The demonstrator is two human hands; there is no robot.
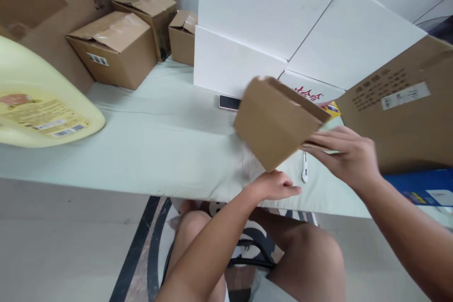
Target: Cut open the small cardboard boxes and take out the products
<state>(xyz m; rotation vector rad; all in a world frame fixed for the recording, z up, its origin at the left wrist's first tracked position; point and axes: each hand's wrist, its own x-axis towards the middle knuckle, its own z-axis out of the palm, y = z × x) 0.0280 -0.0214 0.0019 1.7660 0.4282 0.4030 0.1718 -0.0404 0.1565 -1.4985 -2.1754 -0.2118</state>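
Note:
A small brown cardboard box (278, 120) is tilted above the pale green tabletop (166, 151), slightly blurred. My right hand (343, 153) pinches a flap at its right edge, fingers pressed together. Just under the box's lowest corner is my left hand (278, 186), its thumb or a finger stretched to the right and the other fingers curled; whether it holds anything is hidden. Something clear and wrinkled, perhaps plastic film (252, 163), lies below the box. A white box cutter (305, 168) rests between my hands. Behind the box lies a phone (229, 103).
Taped cartons (120, 49) stand at the back left, beside a large yellow bottle (46, 99). White boxes (237, 61) are stacked at the back. On the right are a big brown carton (399, 118) and a blue package (421, 186). The table's front edge runs above my knees.

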